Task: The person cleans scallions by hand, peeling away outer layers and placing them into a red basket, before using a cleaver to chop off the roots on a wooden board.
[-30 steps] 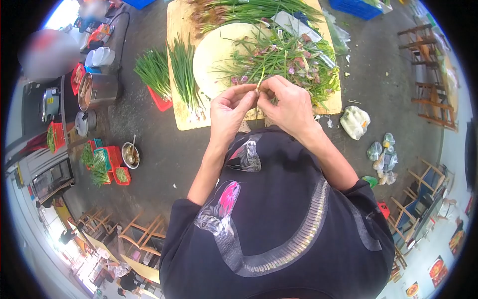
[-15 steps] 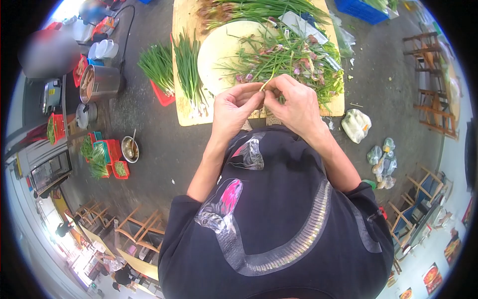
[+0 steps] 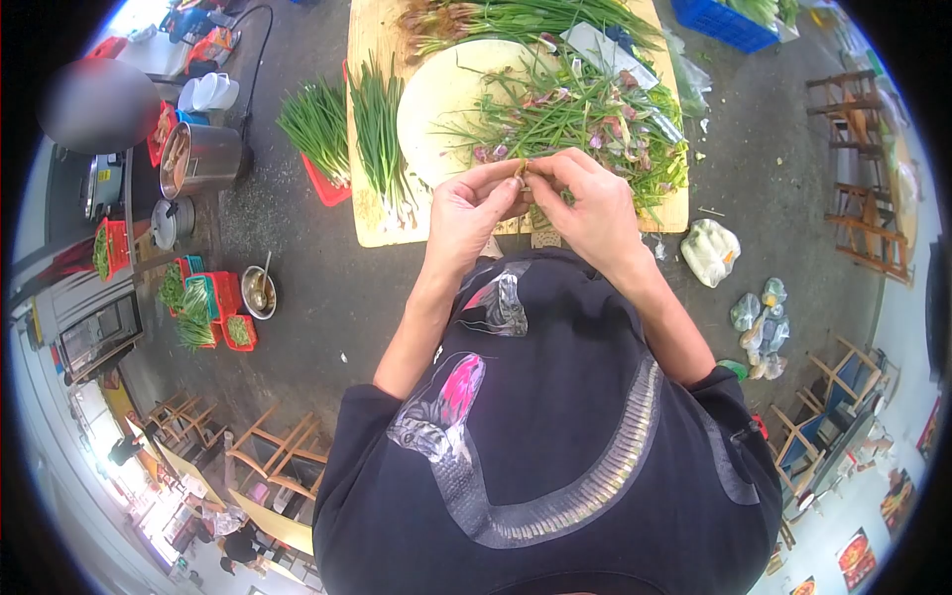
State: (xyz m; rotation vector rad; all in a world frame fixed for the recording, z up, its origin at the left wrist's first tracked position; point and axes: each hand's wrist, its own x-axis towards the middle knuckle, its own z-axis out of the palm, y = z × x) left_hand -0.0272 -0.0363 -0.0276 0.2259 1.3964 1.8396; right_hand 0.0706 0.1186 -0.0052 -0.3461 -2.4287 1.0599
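Observation:
My left hand (image 3: pixel 466 218) and my right hand (image 3: pixel 590 208) meet over the near edge of the wooden table (image 3: pixel 382 234). Fingertips of both are pinched around a small yellowish-brown scallion piece (image 3: pixel 522 170), partly hidden by the fingers. Just beyond the hands lies a loose heap of green and purplish scallion trimmings (image 3: pixel 605 129), spilling over the round pale chopping board (image 3: pixel 426 109). Left of that board, a row of cleaned scallions (image 3: pixel 379 144) lies with white ends toward me. Untrimmed scallions (image 3: pixel 516 22) with reddish-brown roots fill the far side.
More scallions (image 3: pixel 315 129) rest in a red basket (image 3: pixel 325 183) beside the table. A pale flat rectangular object (image 3: pixel 610 55) lies by the heap. On the floor are a white plastic bag (image 3: pixel 709 253), a metal bowl (image 3: pixel 260 293) and a steel pot (image 3: pixel 203 159).
A thin yellow-green stalk stuck up beyond my fingertips before; now only a short brownish bit shows between them. Both hands remain in nearly the same place.

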